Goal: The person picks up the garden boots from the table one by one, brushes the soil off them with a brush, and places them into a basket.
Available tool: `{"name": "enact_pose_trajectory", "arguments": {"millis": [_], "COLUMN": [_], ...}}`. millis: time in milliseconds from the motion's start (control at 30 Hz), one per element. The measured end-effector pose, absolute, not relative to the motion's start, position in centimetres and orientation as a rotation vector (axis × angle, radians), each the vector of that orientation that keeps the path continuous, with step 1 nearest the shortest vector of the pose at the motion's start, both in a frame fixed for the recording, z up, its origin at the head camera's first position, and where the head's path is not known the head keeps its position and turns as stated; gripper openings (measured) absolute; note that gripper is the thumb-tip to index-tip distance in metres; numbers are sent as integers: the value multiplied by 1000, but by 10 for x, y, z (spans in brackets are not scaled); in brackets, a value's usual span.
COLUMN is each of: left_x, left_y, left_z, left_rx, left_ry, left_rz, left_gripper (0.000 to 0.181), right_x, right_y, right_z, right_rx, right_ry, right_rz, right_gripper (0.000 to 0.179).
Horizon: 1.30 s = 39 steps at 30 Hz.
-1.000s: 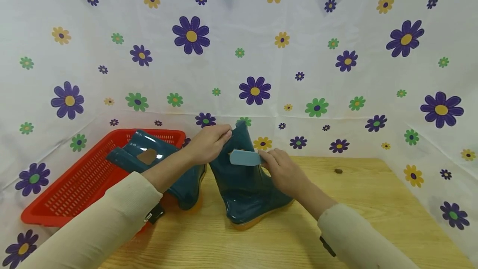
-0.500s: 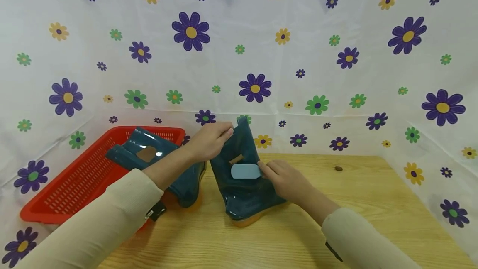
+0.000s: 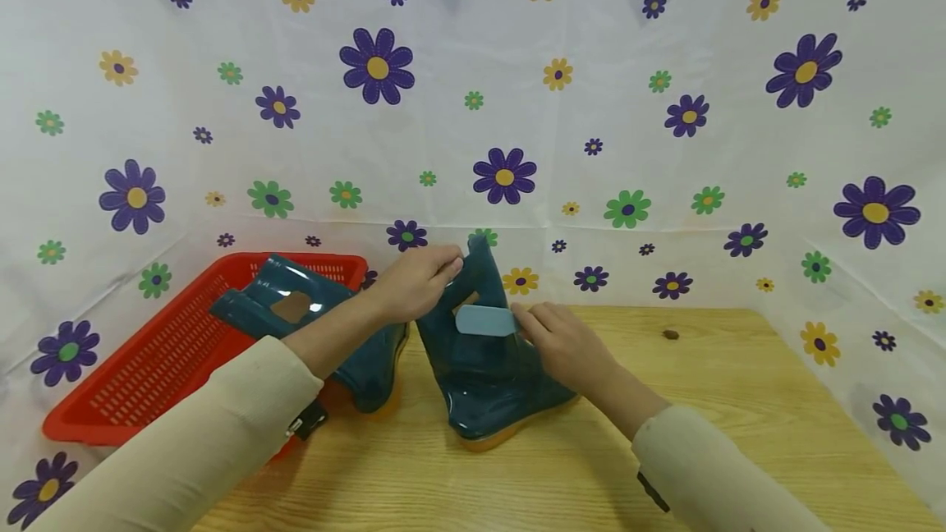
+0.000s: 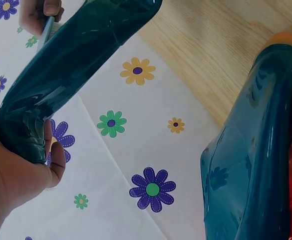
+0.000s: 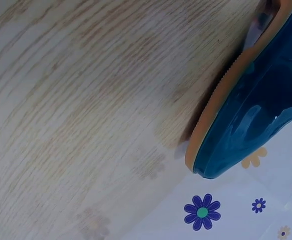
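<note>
A dark teal rubber boot [image 3: 480, 401] with an orange sole stands on the table, its shaft tilted and a brown patch showing on it. My left hand [image 3: 417, 279] grips the top of the shaft; in the left wrist view the fingers and thumb [image 4: 58, 165] curl round the bunched rim. In my right hand [image 3: 565, 343] is a light blue brush [image 3: 485, 320], held by one end, its flat back facing up and its pale bristles against the shaft. Only the boot's foot [image 5: 250, 125] shows in the right wrist view, without the hand.
A second teal boot [image 3: 369, 368], also with a brown patch, leans on a red plastic basket [image 3: 148, 360] at the left. A small brown lump [image 3: 670, 335] lies on the wooden table [image 3: 702, 417]. Behind hangs a flowered white sheet [image 3: 443, 130].
The brush in my right hand has gone down the shaft from the brown patch and then partly back up. My left hand keeps its place at the rim.
</note>
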<state>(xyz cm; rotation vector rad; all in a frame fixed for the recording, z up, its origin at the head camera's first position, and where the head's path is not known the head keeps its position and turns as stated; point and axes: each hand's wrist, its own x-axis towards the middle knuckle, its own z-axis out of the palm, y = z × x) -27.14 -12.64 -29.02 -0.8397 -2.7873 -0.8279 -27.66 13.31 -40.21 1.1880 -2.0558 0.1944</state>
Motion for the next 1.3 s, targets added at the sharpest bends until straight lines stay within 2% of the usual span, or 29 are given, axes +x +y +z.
{"name": "enact_pose_trajectory", "arguments": {"millis": [133,367,567,1300], "left_x": [-271,-274,-276,-272], "left_y": [-127,-130,-130,-132], "left_z": [-290,-291,-293,-294], "left_rx": [-855,-836,-816,-829], "left_ry": [-2784,-2768,-2769,-2781], "left_rz": [-814,-795,-779,-941], "left_gripper": [21,22,21,23], "right_x": [-276,-278,-280,-274], "right_y": [135,145,145,124], "right_z": [-404,-410,-412,-393], "right_rx": [1199,1215,1198,1110], "right_ry": [-2047,-1960,-1936,-1950], "right_rz": [213,285,308,86], "right_gripper": [37,32,39,28]}}
